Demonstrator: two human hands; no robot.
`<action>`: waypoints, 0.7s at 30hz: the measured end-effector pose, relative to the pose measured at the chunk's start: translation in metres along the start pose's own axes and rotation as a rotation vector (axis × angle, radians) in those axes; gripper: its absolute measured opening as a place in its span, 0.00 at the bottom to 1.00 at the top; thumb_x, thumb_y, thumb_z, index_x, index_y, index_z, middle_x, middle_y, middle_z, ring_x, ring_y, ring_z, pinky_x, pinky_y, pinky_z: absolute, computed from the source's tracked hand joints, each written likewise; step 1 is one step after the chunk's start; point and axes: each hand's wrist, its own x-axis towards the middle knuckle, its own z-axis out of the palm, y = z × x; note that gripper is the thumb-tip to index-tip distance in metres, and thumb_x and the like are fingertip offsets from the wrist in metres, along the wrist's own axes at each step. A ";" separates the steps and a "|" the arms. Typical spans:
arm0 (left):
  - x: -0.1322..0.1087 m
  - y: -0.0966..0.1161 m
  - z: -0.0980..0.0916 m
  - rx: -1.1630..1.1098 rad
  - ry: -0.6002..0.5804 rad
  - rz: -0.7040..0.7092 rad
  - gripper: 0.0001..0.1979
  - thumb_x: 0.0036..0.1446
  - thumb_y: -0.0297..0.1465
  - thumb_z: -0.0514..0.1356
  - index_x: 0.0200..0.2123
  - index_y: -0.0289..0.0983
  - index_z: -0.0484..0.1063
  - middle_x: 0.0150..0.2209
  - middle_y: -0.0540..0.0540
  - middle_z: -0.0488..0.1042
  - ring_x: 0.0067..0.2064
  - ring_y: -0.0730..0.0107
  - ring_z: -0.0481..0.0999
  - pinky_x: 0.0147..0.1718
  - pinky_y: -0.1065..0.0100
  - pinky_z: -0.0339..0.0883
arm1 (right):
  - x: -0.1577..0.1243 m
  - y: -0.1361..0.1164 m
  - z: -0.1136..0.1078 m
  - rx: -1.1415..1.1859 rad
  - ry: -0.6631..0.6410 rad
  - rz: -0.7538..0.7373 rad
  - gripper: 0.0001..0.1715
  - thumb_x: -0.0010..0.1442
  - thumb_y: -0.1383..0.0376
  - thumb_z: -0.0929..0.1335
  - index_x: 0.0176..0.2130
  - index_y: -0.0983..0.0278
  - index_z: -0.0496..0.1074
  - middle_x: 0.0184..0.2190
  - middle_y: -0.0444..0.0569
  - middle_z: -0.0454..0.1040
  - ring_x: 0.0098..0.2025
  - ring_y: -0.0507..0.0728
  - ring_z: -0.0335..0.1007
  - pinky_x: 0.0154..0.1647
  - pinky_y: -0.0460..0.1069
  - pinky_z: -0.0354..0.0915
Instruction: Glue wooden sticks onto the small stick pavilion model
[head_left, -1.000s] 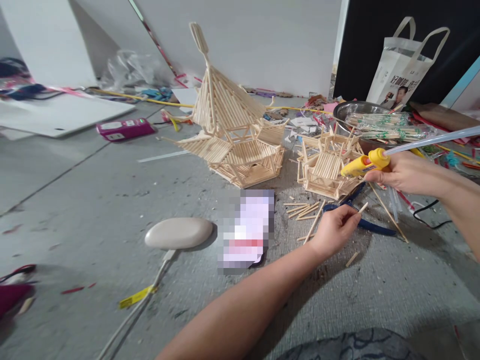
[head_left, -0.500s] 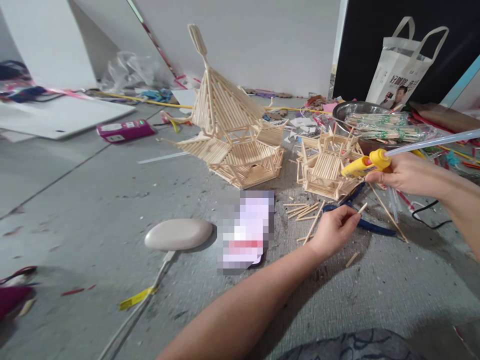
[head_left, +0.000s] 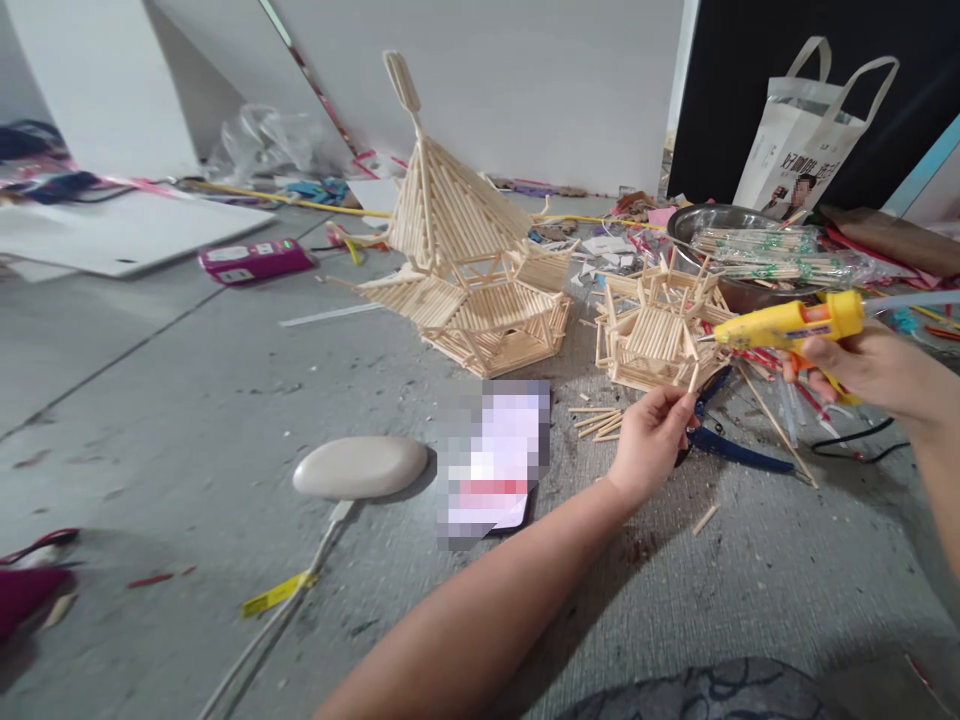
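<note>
Short stick (head_left: 693,378) pinched in left hand (head_left: 649,440), its tip just below glue gun (head_left: 787,325) clasped in right hand (head_left: 862,365)

Grey floor (head_left: 187,420) under stick pagoda (head_left: 465,270), loose sticks (head_left: 600,420), blue pliers (head_left: 739,452)

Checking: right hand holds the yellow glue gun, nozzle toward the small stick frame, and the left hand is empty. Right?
No. The head view shows the left hand pinching a short wooden stick, not empty. The right hand does hold the yellow glue gun, nozzle toward the small stick frame.
</note>
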 end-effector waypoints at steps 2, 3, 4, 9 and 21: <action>0.001 0.003 -0.001 -0.005 0.027 0.013 0.14 0.51 0.41 0.59 0.27 0.34 0.66 0.20 0.53 0.67 0.17 0.84 0.60 0.15 0.78 0.52 | -0.012 0.009 0.002 0.104 -0.029 0.074 0.25 0.52 0.44 0.64 0.31 0.63 0.66 0.25 0.47 0.69 0.15 0.47 0.58 0.13 0.46 0.53; 0.002 0.004 -0.001 -0.004 0.034 0.016 0.14 0.51 0.40 0.59 0.27 0.34 0.66 0.20 0.53 0.67 0.17 0.84 0.60 0.15 0.78 0.52 | -0.017 0.012 0.004 0.146 -0.037 0.101 0.26 0.51 0.43 0.64 0.32 0.63 0.65 0.25 0.47 0.69 0.15 0.47 0.58 0.13 0.46 0.53; 0.002 0.005 -0.002 -0.001 0.035 0.017 0.13 0.51 0.40 0.59 0.26 0.34 0.66 0.19 0.53 0.67 0.17 0.84 0.60 0.15 0.78 0.52 | -0.021 0.013 0.006 0.185 -0.042 0.114 0.27 0.50 0.42 0.64 0.33 0.63 0.64 0.25 0.47 0.69 0.16 0.47 0.57 0.14 0.46 0.53; 0.002 0.006 -0.002 0.022 0.019 0.028 0.14 0.52 0.39 0.58 0.24 0.33 0.66 0.18 0.53 0.67 0.16 0.85 0.59 0.16 0.78 0.51 | -0.029 0.014 0.013 0.255 -0.052 0.080 0.27 0.51 0.43 0.64 0.34 0.63 0.64 0.25 0.46 0.68 0.15 0.46 0.57 0.13 0.45 0.52; 0.001 0.005 -0.003 -0.013 -0.016 0.017 0.15 0.51 0.42 0.58 0.28 0.33 0.68 0.18 0.53 0.67 0.16 0.84 0.60 0.15 0.79 0.51 | -0.028 0.018 0.013 0.132 -0.049 0.051 0.27 0.52 0.43 0.63 0.29 0.64 0.66 0.23 0.46 0.68 0.16 0.46 0.56 0.14 0.45 0.52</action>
